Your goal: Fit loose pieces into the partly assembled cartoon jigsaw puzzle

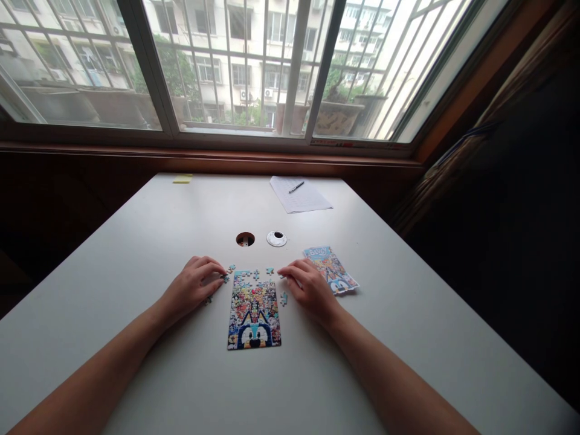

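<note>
A jigsaw puzzle with a cartoon dog's face at its near end lies flat on the white table, its far part showing gaps. At its left side, my left hand has thumb and fingertips closed on a small puzzle piece. Across from it, my right hand pinches at another piece, mostly covered by the fingers. Loose pieces lie around the far end, among them a blue one and one beside the right thumb. Another piece is partly under my left hand.
A printed picture sheet lies behind my right hand. Farther back are a round hole in the table, its cover, papers with a pen, and yellow sticky notes. A barred window stands beyond.
</note>
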Action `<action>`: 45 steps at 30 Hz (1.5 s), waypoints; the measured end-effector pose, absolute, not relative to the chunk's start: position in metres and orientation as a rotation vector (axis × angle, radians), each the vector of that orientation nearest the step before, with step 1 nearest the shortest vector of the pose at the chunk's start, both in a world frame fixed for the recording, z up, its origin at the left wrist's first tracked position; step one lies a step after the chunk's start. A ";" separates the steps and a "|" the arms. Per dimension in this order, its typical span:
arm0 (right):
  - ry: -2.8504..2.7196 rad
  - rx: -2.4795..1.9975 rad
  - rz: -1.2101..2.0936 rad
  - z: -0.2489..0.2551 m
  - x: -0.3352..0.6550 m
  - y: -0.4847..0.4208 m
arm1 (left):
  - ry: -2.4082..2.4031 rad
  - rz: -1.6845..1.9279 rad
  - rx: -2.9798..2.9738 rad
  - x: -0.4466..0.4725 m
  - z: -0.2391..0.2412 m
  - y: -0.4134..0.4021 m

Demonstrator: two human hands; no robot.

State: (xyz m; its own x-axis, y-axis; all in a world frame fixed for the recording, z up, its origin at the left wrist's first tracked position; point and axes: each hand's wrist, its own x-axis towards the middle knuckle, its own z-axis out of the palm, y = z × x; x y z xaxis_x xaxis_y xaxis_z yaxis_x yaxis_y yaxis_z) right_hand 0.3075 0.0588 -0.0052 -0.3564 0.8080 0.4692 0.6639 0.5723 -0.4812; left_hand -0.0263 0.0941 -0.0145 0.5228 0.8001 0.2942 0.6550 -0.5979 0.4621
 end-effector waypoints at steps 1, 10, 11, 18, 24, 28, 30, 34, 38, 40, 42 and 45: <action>-2.124 -1.169 0.272 -0.005 0.307 0.059 | 1.216 0.704 2.470 -0.026 -0.014 0.094; -2.126 -1.173 0.280 -0.008 0.308 0.060 | 1.249 0.689 2.391 -0.024 -0.011 0.091; -2.125 -1.173 0.281 -0.009 0.308 0.060 | 1.253 0.688 2.381 -0.024 -0.011 0.091; -2.118 -1.164 0.283 -0.008 0.309 0.060 | 1.256 0.708 2.343 -0.025 -0.012 0.092; -2.111 -1.161 0.291 -0.006 0.307 0.060 | 1.270 0.707 2.288 -0.024 -0.008 0.090; -2.111 -1.164 0.294 -0.006 0.308 0.059 | 1.286 0.720 2.223 -0.022 -0.005 0.088; -2.112 -1.168 0.295 -0.006 0.308 0.059 | 1.312 0.733 2.171 -0.021 -0.004 0.087; -2.111 -1.164 0.299 -0.006 0.307 0.060 | 1.360 0.752 2.098 -0.020 0.000 0.086; -2.116 -1.172 0.297 -0.007 0.308 0.060 | 1.393 0.757 2.051 -0.019 0.004 0.084; -2.117 -1.175 0.298 -0.007 0.308 0.060 | 1.406 0.753 2.037 -0.019 0.005 0.083; -2.115 -1.174 0.298 -0.006 0.308 0.060 | 1.412 0.749 2.034 -0.020 0.006 0.083; -2.116 -1.175 0.298 -0.006 0.308 0.059 | 1.411 0.744 2.041 -0.020 0.006 0.083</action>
State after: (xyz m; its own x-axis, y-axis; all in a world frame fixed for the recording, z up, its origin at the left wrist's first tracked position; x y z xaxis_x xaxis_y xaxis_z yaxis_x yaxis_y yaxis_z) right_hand 0.3081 0.0594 -0.0062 -0.3533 0.8159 0.4577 0.6580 0.5645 -0.4983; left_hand -0.0199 0.0829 0.0057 0.2978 0.9452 0.1340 0.6444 -0.3026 0.7023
